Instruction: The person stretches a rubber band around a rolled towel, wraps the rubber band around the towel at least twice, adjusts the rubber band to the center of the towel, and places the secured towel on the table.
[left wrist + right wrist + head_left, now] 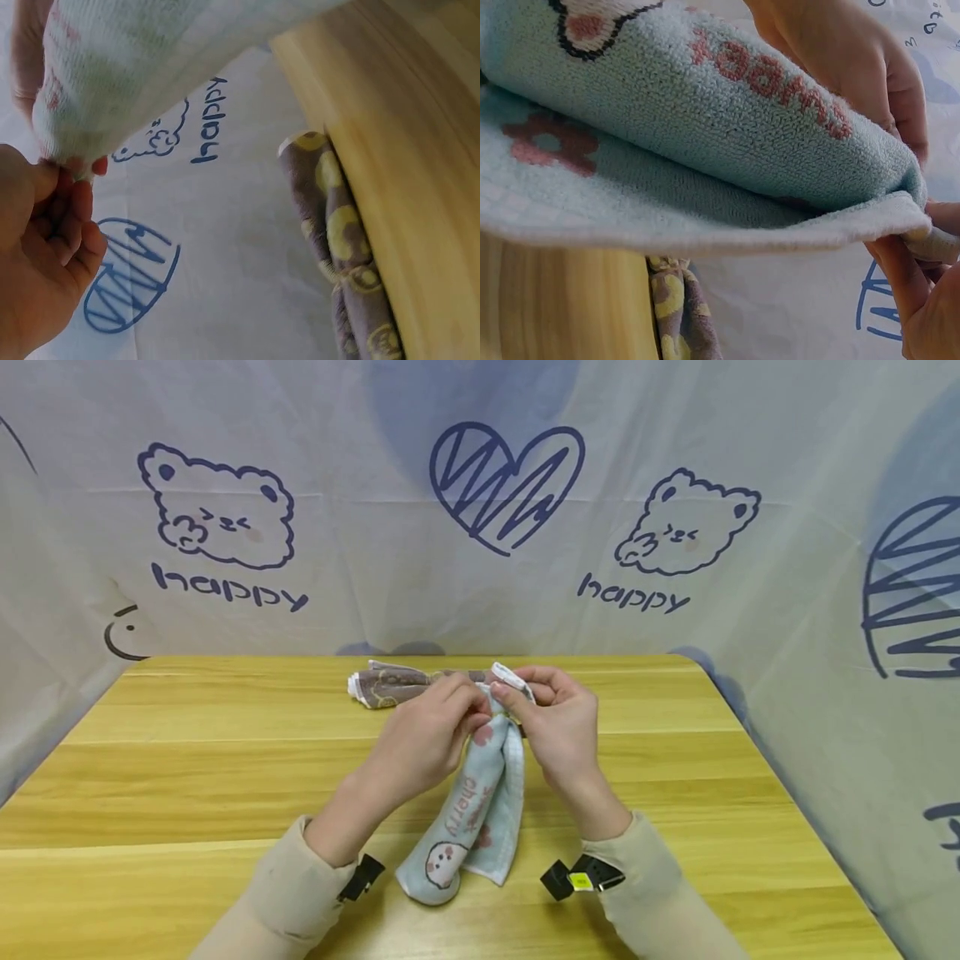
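Observation:
A pale blue towel [480,785] with pink lettering and a small white face hangs between my hands, its lower end toward the table's front. Part of it is rolled, and a loose flap falls on the right. A thin yellowish band shows at its gathered neck. My left hand [431,722] pinches the towel at that neck, its fingertips partly hidden by the fabric. My right hand [558,718] grips the white-edged top end between thumb and fingers. In the right wrist view, the terry towel [705,120] fills the upper part, gathered at the fingers.
A brown towel [393,685] with yellow patterns, bunched and tied around its middle, lies near the back edge of the wooden table [187,793]. Behind the table hangs a pale curtain [360,543] with bear and heart drawings.

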Tool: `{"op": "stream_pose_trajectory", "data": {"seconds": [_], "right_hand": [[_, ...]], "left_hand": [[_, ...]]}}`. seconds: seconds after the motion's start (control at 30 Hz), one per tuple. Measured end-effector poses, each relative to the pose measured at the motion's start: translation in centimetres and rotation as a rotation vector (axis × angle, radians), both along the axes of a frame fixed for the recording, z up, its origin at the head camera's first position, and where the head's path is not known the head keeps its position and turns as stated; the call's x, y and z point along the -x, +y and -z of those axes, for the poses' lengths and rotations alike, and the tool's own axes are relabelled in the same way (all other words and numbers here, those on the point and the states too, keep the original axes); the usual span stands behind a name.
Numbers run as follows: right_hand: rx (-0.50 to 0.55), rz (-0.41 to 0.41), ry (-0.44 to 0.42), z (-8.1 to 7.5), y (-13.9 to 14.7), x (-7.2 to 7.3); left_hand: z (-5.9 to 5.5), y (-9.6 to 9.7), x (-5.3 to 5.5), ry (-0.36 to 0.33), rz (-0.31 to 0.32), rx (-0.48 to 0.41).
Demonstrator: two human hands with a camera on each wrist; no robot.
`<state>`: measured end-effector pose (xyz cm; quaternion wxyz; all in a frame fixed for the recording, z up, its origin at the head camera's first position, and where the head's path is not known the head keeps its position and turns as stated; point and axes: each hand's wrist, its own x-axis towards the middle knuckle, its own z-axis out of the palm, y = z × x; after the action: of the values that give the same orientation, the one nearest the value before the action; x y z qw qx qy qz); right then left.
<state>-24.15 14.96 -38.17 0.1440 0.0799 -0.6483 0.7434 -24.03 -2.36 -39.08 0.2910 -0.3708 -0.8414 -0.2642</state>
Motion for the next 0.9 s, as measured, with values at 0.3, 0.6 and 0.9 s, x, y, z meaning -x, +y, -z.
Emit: {"op": "stream_pose_trajectory", "data": {"seconds": [0.3, 0.6, 0.9], "right_hand": [[0.025, 0.008, -0.038, -0.17, 0.06, 0.34], [0.054, 0.004, -0.035, -0.17, -0.22, 0.13], [0.028, 0.022, -0.013, 0.06, -0.27, 0.14]], "left_hand": [[0.73, 0.14, 0.71, 0.056, 0.035, -0.102], [0.38, -0.55, 0.43, 0.077, 0.042, -0.135], [0.86, 0.26, 0.3, -0.06, -0.002, 0.015]]}}
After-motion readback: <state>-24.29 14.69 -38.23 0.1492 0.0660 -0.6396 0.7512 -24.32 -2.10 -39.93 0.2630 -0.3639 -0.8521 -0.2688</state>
